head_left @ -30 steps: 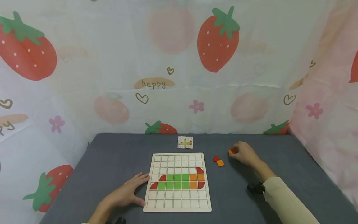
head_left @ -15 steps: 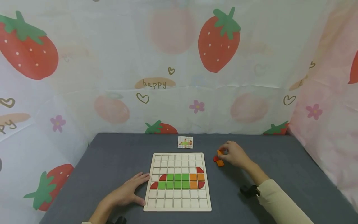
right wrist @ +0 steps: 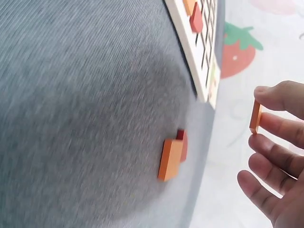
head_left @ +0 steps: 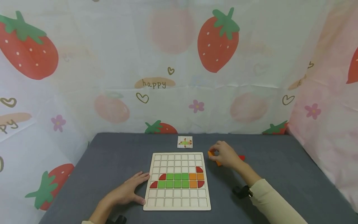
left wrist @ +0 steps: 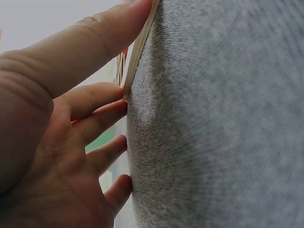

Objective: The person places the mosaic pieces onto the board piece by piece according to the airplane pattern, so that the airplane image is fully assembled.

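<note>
My right hand (head_left: 226,155) pinches an orange square tile (right wrist: 256,117) between thumb and fingers, raised above the table just right of the white grid board (head_left: 176,199). Below it on the table lie another orange tile (right wrist: 171,159) and a red piece (right wrist: 184,145) against it; the hand mostly hides them in the head view. My left hand (head_left: 126,191) rests at the board's left edge, thumb and fingertips touching it, fingers fairly straight. On the board, green squares (head_left: 177,180), orange squares (head_left: 193,180) and red rounded pieces (head_left: 199,169) fill cells across two middle rows and one above.
A small picture card (head_left: 185,142) with a coloured grid pattern lies behind the board. Another red piece (head_left: 241,157) shows beyond my right wrist. The dark grey table (head_left: 126,152) ends at a white strawberry-print curtain (head_left: 179,109) at the back and sides.
My right hand has moved left with the orange tile, over the loose pieces and closer to the board. A red piece has come into view behind it. My left hand stays put.
</note>
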`<state>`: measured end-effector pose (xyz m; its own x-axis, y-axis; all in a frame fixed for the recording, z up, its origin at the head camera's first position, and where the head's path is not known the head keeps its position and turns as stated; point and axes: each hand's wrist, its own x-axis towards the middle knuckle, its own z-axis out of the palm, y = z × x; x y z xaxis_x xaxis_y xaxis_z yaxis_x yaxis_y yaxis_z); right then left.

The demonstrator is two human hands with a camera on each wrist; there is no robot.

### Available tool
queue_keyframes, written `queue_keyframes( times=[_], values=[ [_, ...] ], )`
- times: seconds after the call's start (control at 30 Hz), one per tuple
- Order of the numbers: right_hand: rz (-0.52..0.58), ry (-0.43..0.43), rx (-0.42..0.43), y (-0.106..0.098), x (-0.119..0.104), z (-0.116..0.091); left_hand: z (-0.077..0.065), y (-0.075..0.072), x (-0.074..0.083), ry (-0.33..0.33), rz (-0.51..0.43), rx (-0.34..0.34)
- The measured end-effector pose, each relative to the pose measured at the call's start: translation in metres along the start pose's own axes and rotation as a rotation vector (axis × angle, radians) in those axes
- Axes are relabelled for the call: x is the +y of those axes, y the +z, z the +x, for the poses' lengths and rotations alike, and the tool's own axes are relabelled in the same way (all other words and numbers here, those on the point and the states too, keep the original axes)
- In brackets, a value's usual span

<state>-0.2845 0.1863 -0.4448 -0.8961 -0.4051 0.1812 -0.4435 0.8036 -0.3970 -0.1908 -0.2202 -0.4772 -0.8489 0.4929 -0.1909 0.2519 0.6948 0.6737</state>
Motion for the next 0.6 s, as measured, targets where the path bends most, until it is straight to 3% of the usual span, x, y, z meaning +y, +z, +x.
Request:
queue_keyframes(
  times=[0.33,0.6],
  values=[
    [0.028,-0.015,-0.023,0.011,-0.025,0.009,-0.001,0.0,0.001,0.018,0.006,0.003],
    [0.063,-0.043,-0.051,0.023,-0.042,0.016,0.001,0.0,-0.001,-0.004,-0.009,-0.001]
  ],
)
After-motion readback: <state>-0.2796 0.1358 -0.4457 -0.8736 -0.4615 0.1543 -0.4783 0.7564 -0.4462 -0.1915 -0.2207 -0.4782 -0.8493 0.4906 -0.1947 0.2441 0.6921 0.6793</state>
